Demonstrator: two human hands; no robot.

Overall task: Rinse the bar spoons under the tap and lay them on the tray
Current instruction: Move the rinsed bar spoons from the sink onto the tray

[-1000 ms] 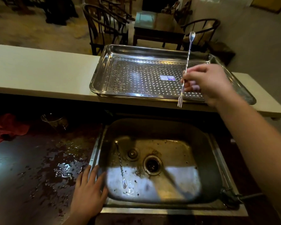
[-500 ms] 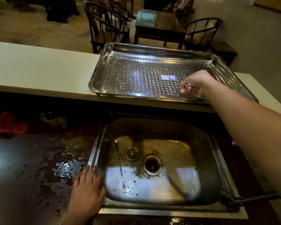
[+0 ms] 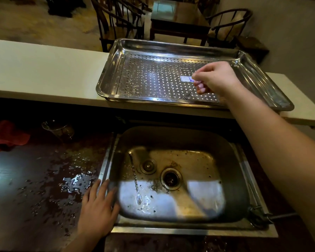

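Note:
A perforated steel tray (image 3: 116, 70) sits on the pale ledge behind the sink. My right hand (image 3: 216, 79) hovers low over the tray's near right part, fingers pinched on a thin twisted bar spoon (image 3: 188, 94). The spoon's forked end touches the tray floor; the rest is hidden under my hand. A second bar spoon (image 3: 135, 179) lies in the steel sink (image 3: 231, 188), left of the drain, bowl end toward me. My left hand (image 3: 96, 211) rests flat on the sink's left rim, fingers spread, holding nothing.
The tap (image 3: 258, 215) juts in at the sink's near right corner, with no water running. The dark counter (image 3: 35, 188) to the left is wet, with a glass (image 3: 59, 130) and a red cloth (image 3: 2, 137) at its back. Chairs stand beyond the ledge.
My right hand has brought the bar spoon down from upright above the tray's front edge to low over the tray floor. The left hand and the spoon in the sink have not moved.

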